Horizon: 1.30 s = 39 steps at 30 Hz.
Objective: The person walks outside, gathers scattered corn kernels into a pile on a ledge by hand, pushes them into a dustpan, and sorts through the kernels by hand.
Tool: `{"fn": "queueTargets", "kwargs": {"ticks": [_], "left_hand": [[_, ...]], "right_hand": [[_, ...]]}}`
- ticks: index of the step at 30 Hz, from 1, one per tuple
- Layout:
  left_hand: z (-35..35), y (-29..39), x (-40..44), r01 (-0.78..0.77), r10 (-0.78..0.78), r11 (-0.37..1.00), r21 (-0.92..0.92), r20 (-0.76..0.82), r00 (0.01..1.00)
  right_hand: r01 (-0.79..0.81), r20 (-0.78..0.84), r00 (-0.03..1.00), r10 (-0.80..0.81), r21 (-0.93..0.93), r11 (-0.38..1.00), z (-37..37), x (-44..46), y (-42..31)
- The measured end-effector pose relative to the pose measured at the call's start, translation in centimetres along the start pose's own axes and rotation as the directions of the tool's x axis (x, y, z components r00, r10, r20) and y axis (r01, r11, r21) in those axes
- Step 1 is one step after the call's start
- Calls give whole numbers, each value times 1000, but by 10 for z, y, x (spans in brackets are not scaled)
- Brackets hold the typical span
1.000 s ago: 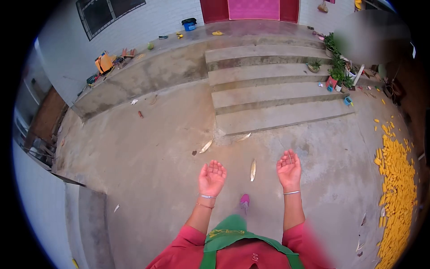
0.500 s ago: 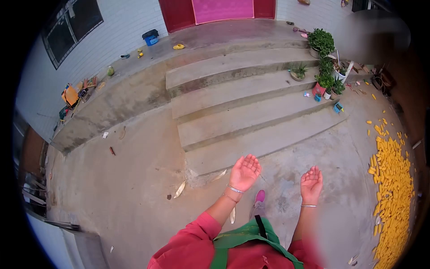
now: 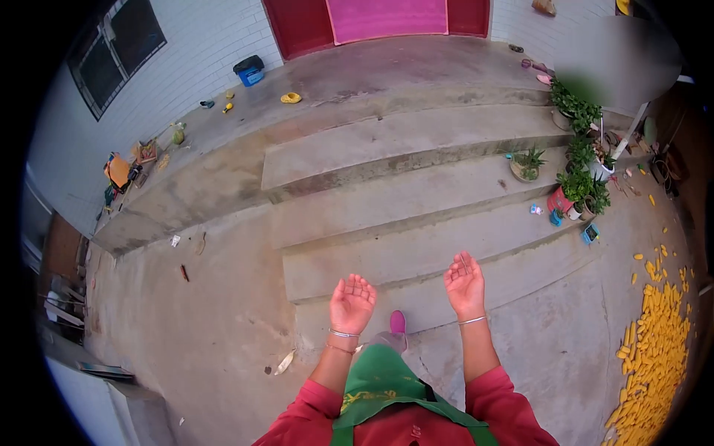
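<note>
Both hands are held out in front of me, palms up, over the lowest of the concrete steps [image 3: 357,267]. My left hand [image 3: 352,305] has its fingers stretched out and carries nothing; a bracelet circles its wrist. To the right, at nearly the same height, my right hand [image 3: 465,284] is also flat and holds nothing, with a silver bangle on its wrist. Between and below them, a pink shoe [image 3: 398,322] rests on the bottom step. My green apron [image 3: 379,375] covers the raised thigh.
Potted plants [image 3: 580,156] line the right end of the steps. Yellow corn cobs [image 3: 654,349] lie heaped on the ground at right. On the upper ledge stand a blue bucket [image 3: 251,74] and a yellow shoe [image 3: 291,98]. A red door [image 3: 301,30] is at the top.
The view has moved closer to the steps, and the pink shoe is now on the bottom step. My left hand has shifted left and lower, my right hand left and higher. Both stay palm up.
</note>
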<state>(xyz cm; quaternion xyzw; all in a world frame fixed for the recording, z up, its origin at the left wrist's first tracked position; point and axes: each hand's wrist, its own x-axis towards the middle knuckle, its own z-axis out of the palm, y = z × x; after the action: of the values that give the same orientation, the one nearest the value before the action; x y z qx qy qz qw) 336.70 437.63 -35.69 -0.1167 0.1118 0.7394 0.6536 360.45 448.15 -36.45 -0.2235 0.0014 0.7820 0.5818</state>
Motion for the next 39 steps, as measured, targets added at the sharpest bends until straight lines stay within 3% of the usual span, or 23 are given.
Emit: {"fn": "queueTargets", "kwargs": {"ticks": [4,9,12,15,19,24,28,30,34,39], "left_hand": [[31,16,123,64,-65,994,-93,-8,998],[154,-7,298,128,-123,989,-70,71,990],[218,-26,352,183,-176,982,-55,107,979],[249,-52,429,271,-264,962,-46,110,958],[260,-84,508,293,-292,956,-23,42,955],[287,-110,597,211,-212,977,-31,-67,975],[371,-117,635,63,-64,997,-34,-40,997],[410,-112,640,4,-7,998,-56,-56,998],[460,-90,646,-134,135,989,-65,6,991],[472,-69,672,-215,209,963,-161,-50,977]], "right_hand": [[27,-62,998,-30,-42,999,51,93,-19],[151,-72,985,-159,-97,984,134,224,-104],[248,-36,967,-252,-96,964,171,260,-145],[287,9,958,-287,-25,958,181,318,-182],[272,-52,961,-272,-15,962,170,391,-218],[143,-90,986,-138,56,988,204,508,-273],[16,-14,1000,-16,27,999,300,585,-318],[56,38,998,-56,-10,998,341,615,-330],[-80,145,986,79,-1,997,401,656,-318],[-248,84,965,249,-26,969,424,702,-281]]}}
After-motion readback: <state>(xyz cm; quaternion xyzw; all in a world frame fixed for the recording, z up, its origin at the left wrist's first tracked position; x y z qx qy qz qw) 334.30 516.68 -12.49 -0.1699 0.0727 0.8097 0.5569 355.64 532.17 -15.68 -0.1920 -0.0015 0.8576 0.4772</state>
